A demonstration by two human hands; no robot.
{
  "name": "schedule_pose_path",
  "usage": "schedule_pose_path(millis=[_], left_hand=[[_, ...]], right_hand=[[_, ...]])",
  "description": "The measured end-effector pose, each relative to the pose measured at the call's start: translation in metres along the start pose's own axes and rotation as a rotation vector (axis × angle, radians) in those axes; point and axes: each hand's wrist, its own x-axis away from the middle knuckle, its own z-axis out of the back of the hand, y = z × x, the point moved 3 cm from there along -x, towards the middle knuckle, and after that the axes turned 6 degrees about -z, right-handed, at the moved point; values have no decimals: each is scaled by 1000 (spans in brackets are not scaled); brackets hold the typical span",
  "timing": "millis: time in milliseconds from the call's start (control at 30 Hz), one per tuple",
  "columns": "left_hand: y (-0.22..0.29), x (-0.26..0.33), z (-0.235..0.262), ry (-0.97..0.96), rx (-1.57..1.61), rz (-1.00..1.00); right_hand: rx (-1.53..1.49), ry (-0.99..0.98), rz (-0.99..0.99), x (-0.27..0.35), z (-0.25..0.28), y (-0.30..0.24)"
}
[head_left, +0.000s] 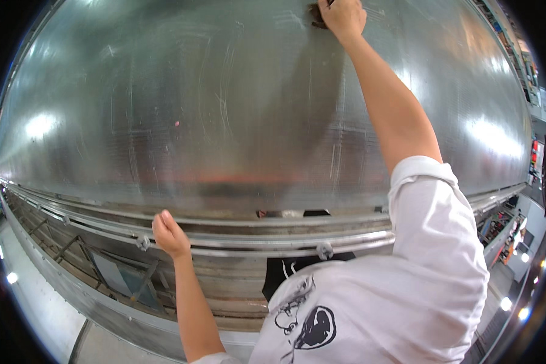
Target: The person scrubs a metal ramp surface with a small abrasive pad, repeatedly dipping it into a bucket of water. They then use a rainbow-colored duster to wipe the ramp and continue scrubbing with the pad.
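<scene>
A large, shiny metal sheet (pixel 224 121) with scuffs and scratches spreads in front of me. My right hand (pixel 344 17) reaches to the far side of it, closed around a small dark brown object (pixel 317 17). That object rests against the sheet; its kind I cannot make out, as the fingers and the picture's top edge hide part of it. Near the sheet's front edge, my left hand (pixel 170 235) is closed with its fingers curled in, above or against a metal rail (pixel 255 238). Nothing shows in the left hand.
Clamp-like metal knobs (pixel 324 250) sit along the front rail. Below it, a metal frame (pixel 142 276) with bars and a ledge runs along my side. A tiny pink speck (pixel 177 124) lies on the sheet. Shelves with colourful items (pixel 503 233) stand at the right.
</scene>
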Motion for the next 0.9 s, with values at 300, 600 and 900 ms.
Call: schedule_pose_path(millis=[300,600,900], left_hand=[[27,-12,8,-5,-20,-5],[22,-4,14,17,68,-64],[21,-10,10,0,-8,-19]], right_hand=[[-222,-244,275,342,128,-61],[-33,-30,194,-10,-40,-82],[-229,-241,236,208,42,-134]])
